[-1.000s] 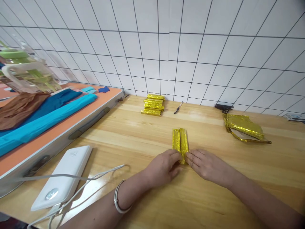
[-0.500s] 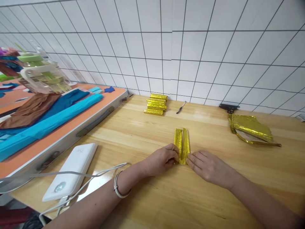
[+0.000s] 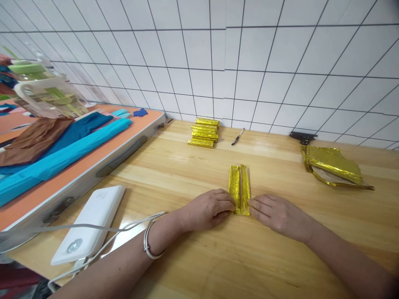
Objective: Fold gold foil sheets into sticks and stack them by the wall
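A piece of shiny gold foil paper lies upright before me on the wooden table, its two long sides folded inward with a narrow gap down the middle. My left hand grips its lower left edge, fingers bunched together. At the lower right corner, the fingers of my right hand are pressed together on the foil. The fingertips partly cover both edges. Farther back sits a group of several folded gold foil strips, lined up side by side.
A pen lies near the tiled wall. Back right are a stack of gold foil sheets and a black clip-like object. On the left are a white power bank with cables, rolled blue paper and a clear jug.
My left hand has shifted slightly, its fingers now flatter along the foil's left edge. The lower end of the foil shows more clearly between my hands. The view has tilted a little.
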`<state>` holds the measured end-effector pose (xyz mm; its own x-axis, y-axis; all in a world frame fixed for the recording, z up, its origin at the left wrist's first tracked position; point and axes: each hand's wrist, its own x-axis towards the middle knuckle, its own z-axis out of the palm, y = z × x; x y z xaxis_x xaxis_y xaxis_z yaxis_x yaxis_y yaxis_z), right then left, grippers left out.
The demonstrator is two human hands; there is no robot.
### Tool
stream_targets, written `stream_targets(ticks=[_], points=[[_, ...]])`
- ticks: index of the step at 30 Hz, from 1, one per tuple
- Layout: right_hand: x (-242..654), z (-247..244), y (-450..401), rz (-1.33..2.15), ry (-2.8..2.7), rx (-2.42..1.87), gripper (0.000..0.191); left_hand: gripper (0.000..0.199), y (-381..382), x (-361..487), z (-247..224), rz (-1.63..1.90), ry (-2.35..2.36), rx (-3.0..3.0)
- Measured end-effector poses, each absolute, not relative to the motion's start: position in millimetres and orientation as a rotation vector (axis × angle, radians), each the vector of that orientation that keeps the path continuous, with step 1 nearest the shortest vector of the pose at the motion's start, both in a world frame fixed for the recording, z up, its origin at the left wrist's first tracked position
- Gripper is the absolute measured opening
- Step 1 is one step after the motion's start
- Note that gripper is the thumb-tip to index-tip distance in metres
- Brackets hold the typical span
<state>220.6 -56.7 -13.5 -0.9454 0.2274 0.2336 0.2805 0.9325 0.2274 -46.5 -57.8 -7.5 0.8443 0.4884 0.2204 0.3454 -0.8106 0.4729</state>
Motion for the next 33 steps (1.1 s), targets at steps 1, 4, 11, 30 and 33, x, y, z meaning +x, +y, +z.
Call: stream_targets(ticks=[1,4,11,30,33], points=[[221,-13,-56,-0.362,-2.882,-0.390,0.026,0.024,-57,-47,-7,0.469,0.606,2.616],[222,-14,-55,-0.297,-2.888,-0.424,0.027,0.023,-56,-49,-7,0.453,0.537,2.698],[224,-26,-54,-0.043,-2.703,-0.533,0.027,0.026,-57,-49,-8,0.447,0.549,2.706],[219,-30,-59,0.272,-2.400,-0.820,0.025,0.024,-63,-43,-21,0.613,0.703,2.654],[220,-32,-59,0.280,-2.408,-0.823,0.025,0.022,-62,-42,-23,0.617,0.694,2.673]])
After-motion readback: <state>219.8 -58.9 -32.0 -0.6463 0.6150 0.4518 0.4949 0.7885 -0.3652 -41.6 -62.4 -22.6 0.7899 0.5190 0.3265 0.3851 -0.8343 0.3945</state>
